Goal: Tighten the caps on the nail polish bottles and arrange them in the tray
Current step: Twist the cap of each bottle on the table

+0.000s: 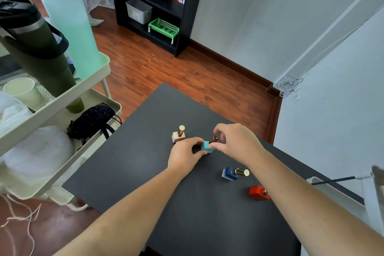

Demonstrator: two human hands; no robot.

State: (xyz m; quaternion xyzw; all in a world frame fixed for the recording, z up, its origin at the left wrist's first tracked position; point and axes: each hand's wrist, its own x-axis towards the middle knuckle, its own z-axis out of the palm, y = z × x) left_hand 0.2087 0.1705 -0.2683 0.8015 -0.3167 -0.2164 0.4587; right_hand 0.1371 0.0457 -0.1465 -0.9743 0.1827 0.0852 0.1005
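Note:
A turquoise nail polish bottle [206, 146] with a gold cap stands on the dark table [133, 168]. My left hand [185, 155] grips its square base. My right hand [236, 141] touches the base with the thumb, its other fingers curled around the cap. A cream bottle [178, 136] with a gold cap stands upright just left of my hands. A dark blue bottle [229, 173] lies on its side nearer to me. Partly hidden behind my right forearm lies a red bottle [257, 192].
A pale green trolley [62, 97] at the left carries a tall mint bottle [70, 25], a dark tumbler [35, 48] and a cup. A black shelf [158, 4] stands at the back with a green basket [164, 28]. A white object [336, 191] sits at the table's right edge.

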